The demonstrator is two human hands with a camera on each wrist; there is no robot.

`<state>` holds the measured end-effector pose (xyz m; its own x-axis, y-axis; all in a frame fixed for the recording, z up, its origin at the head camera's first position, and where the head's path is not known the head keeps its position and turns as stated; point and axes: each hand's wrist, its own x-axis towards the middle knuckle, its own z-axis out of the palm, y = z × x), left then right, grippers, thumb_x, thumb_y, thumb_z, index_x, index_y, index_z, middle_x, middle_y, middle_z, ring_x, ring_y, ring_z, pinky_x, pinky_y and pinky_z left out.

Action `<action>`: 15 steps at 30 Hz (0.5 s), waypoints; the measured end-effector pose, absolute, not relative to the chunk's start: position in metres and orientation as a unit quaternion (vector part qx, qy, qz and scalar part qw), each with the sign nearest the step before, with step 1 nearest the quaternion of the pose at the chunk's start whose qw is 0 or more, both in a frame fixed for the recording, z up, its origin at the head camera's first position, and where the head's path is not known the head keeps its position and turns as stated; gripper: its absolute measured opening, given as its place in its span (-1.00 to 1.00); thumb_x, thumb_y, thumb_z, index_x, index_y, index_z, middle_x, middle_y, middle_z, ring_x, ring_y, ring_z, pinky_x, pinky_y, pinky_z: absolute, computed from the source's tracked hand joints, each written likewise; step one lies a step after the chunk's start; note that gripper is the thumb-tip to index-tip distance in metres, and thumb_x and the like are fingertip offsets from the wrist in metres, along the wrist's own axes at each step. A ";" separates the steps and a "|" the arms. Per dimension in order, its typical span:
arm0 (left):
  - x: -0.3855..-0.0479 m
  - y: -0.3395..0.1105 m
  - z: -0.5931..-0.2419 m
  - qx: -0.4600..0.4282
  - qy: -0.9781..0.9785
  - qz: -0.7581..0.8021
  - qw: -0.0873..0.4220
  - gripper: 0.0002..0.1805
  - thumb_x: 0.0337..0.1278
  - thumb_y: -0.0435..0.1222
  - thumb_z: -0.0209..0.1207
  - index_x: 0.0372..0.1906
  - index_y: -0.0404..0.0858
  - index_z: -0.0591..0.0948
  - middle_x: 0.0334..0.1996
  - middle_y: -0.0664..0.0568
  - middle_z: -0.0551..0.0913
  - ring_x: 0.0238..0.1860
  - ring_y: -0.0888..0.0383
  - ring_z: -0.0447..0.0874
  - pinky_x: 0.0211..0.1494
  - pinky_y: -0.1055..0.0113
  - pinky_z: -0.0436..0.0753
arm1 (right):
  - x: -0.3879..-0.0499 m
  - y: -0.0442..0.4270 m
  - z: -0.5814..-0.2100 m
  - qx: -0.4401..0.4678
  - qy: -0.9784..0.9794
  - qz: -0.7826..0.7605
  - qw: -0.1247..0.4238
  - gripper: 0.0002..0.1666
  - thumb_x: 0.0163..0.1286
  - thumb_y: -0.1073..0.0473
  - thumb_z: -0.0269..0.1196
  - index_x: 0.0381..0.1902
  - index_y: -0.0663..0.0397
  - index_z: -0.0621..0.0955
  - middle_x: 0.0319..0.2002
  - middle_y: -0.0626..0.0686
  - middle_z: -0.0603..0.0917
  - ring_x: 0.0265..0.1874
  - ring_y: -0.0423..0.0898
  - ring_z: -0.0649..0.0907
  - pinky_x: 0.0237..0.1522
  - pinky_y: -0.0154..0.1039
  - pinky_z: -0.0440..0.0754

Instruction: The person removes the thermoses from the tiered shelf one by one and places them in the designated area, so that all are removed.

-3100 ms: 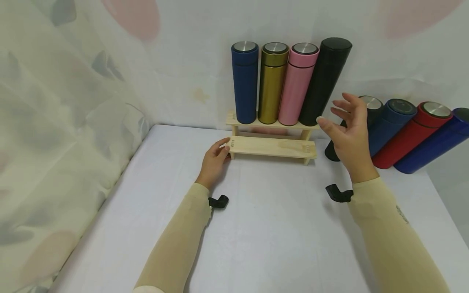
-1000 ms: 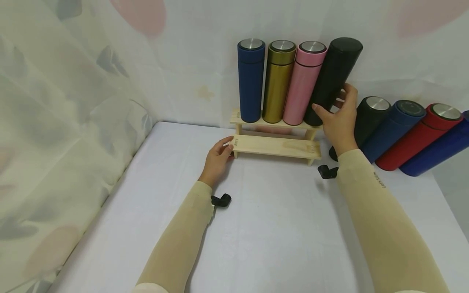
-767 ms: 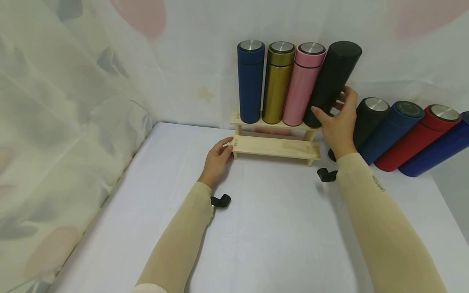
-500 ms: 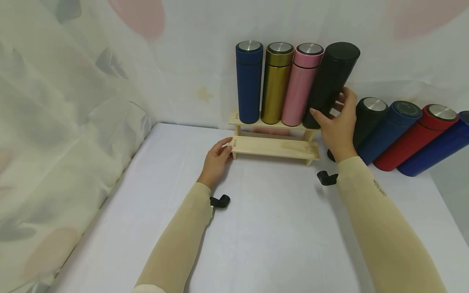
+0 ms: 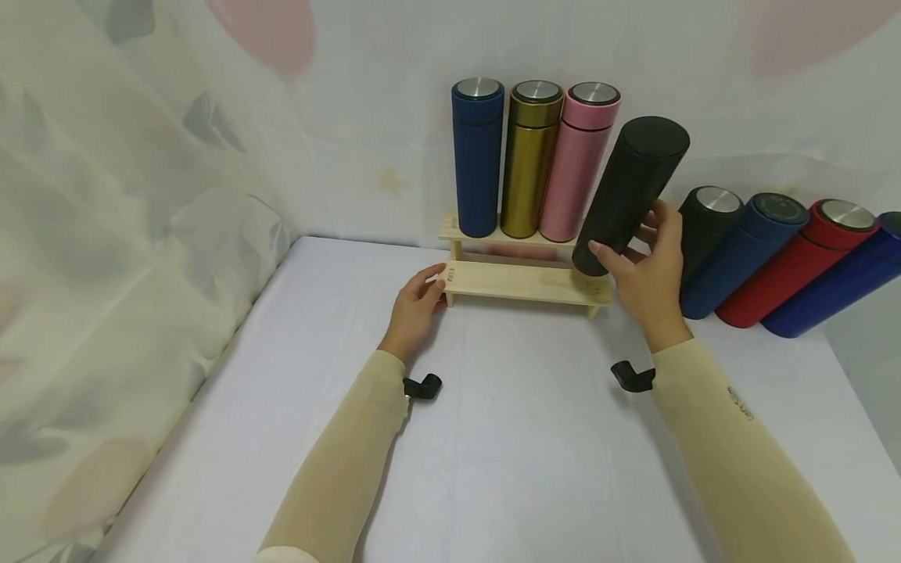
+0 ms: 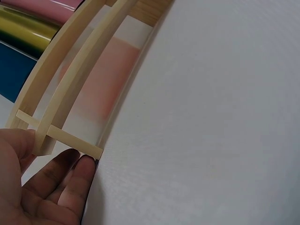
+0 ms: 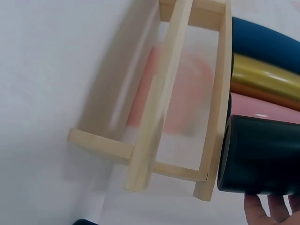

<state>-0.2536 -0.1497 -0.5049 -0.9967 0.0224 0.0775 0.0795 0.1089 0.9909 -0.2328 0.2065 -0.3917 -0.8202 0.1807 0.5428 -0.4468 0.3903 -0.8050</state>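
My right hand (image 5: 653, 285) grips a black thermos flask (image 5: 630, 191) round its lower part. The flask leans to the right, its base in front of the upper shelf and over the right end of the lower one. In the right wrist view, fingers (image 7: 255, 211) show against its side. My left hand (image 5: 411, 313) pinches the left end of a two-step wooden rack (image 5: 524, 281), thumb at the shelf end and fingers by the leg in the left wrist view. On the upper step stand a blue flask (image 5: 478, 168), a gold flask (image 5: 529, 168) and a pink flask (image 5: 576, 172).
Right of the rack, on the white-covered table (image 5: 507, 438), a dark flask (image 5: 707, 223), a blue flask (image 5: 746, 250), a red flask (image 5: 795, 262) and a dark-blue flask (image 5: 834, 277) stand in a row. A patterned cloth (image 5: 141, 234) hangs at the left.
My right hand reached the black flask, took hold of it, and has brought it off the upper shelf, down and forward. My left hand stays at the rack's left end.
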 end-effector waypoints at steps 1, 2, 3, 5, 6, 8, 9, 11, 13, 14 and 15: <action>-0.253 -0.150 -0.505 -0.034 -0.744 -0.667 0.021 -0.56 0.74 -0.18 0.14 0.54 -0.01 0.57 0.39 -0.16 0.57 0.25 -0.03 0.69 0.30 0.12 0.72 | -0.230 0.207 -0.393 0.089 -0.782 0.543 0.292 0.01 0.32 0.28 0.59 0.60 0.02 0.33 0.38 0.10 0.49 0.23 0.00 0.59 0.23 -0.23 0.69; -0.254 -0.150 -0.505 -0.033 -0.743 -0.668 0.020 -0.56 0.74 -0.17 0.14 0.54 0.00 0.57 0.39 -0.16 0.57 0.24 -0.04 0.69 0.30 0.12 0.72 | -0.227 0.207 -0.395 0.091 -0.781 0.542 0.295 0.00 0.32 0.29 0.59 0.60 0.02 0.33 0.38 0.10 0.49 0.23 0.00 0.59 0.21 -0.24 0.69; -0.254 -0.149 -0.505 -0.033 -0.743 -0.668 0.019 -0.56 0.74 -0.18 0.14 0.54 -0.01 0.57 0.39 -0.16 0.57 0.24 -0.04 0.69 0.30 0.13 0.72 | -0.224 0.207 -0.396 0.092 -0.781 0.542 0.297 -0.01 0.32 0.30 0.59 0.59 0.01 0.34 0.37 0.09 0.50 0.22 0.00 0.60 0.20 -0.26 0.69; -0.254 -0.149 -0.505 -0.032 -0.744 -0.667 0.020 -0.56 0.75 -0.18 0.14 0.54 -0.01 0.57 0.38 -0.16 0.58 0.23 -0.04 0.70 0.29 0.15 0.72 | -0.219 0.207 -0.398 0.090 -0.781 0.541 0.298 -0.02 0.33 0.31 0.58 0.59 0.00 0.34 0.36 0.09 0.50 0.23 -0.01 0.60 0.19 -0.27 0.69; -0.254 -0.149 -0.506 -0.032 -0.745 -0.666 0.020 -0.56 0.75 -0.18 0.14 0.55 -0.01 0.57 0.38 -0.16 0.58 0.23 -0.04 0.70 0.28 0.15 0.73 | -0.216 0.208 -0.399 0.089 -0.781 0.542 0.297 -0.02 0.34 0.31 0.58 0.59 0.00 0.34 0.36 0.09 0.50 0.23 0.00 0.60 0.20 -0.27 0.69; -0.255 -0.149 -0.507 -0.030 -0.746 -0.665 0.020 -0.56 0.75 -0.18 0.14 0.55 0.00 0.56 0.38 -0.16 0.59 0.22 -0.04 0.71 0.28 0.16 0.73 | -0.211 0.208 -0.401 0.083 -0.782 0.544 0.292 -0.02 0.34 0.31 0.58 0.59 -0.02 0.34 0.36 0.08 0.50 0.24 0.00 0.60 0.20 -0.26 0.69; -0.255 -0.149 -0.507 -0.029 -0.746 -0.665 0.019 -0.56 0.75 -0.19 0.13 0.55 -0.01 0.56 0.38 -0.17 0.59 0.23 -0.04 0.70 0.29 0.16 0.72 | -0.209 0.209 -0.402 0.081 -0.783 0.544 0.292 -0.03 0.35 0.31 0.58 0.59 -0.02 0.34 0.36 0.07 0.50 0.25 0.00 0.60 0.20 -0.26 0.69; -0.254 -0.149 -0.506 -0.026 -0.746 -0.665 0.017 -0.55 0.76 -0.20 0.12 0.57 -0.03 0.54 0.40 -0.20 0.58 0.25 -0.07 0.70 0.31 0.13 0.71 | -0.204 0.211 -0.405 0.075 -0.784 0.543 0.290 -0.02 0.35 0.32 0.58 0.59 -0.02 0.34 0.34 0.05 0.51 0.25 -0.01 0.60 0.20 -0.25 0.70; -0.252 -0.148 -0.502 -0.022 -0.745 -0.666 0.013 -0.53 0.77 -0.23 0.10 0.59 -0.08 0.51 0.41 -0.24 0.56 0.27 -0.12 0.68 0.34 0.08 0.69 | -0.201 0.213 -0.409 0.071 -0.784 0.544 0.291 -0.01 0.33 0.33 0.59 0.59 -0.03 0.34 0.32 0.01 0.51 0.25 -0.03 0.60 0.21 -0.25 0.70; -0.251 -0.147 -0.499 -0.021 -0.744 -0.668 0.010 -0.53 0.77 -0.25 0.09 0.60 -0.11 0.50 0.42 -0.26 0.55 0.28 -0.15 0.67 0.36 0.05 0.68 | -0.199 0.215 -0.410 0.069 -0.782 0.546 0.292 -0.01 0.32 0.34 0.59 0.59 -0.03 0.35 0.30 -0.01 0.52 0.24 -0.03 0.60 0.21 -0.26 0.70; -0.249 -0.146 -0.495 -0.020 -0.744 -0.668 0.008 -0.52 0.77 -0.27 0.08 0.60 -0.14 0.49 0.42 -0.28 0.54 0.28 -0.17 0.67 0.37 0.02 0.67 | -0.197 0.216 -0.412 0.066 -0.781 0.549 0.292 0.01 0.31 0.36 0.59 0.59 -0.03 0.35 0.28 -0.04 0.52 0.23 -0.04 0.60 0.21 -0.27 0.70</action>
<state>-0.2486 -0.1455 -0.4950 -0.9991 0.0181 0.0384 0.0401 0.1058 0.9936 -0.1972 0.2163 -0.4122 -0.8207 0.2174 0.5284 -0.4237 0.3890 -0.8180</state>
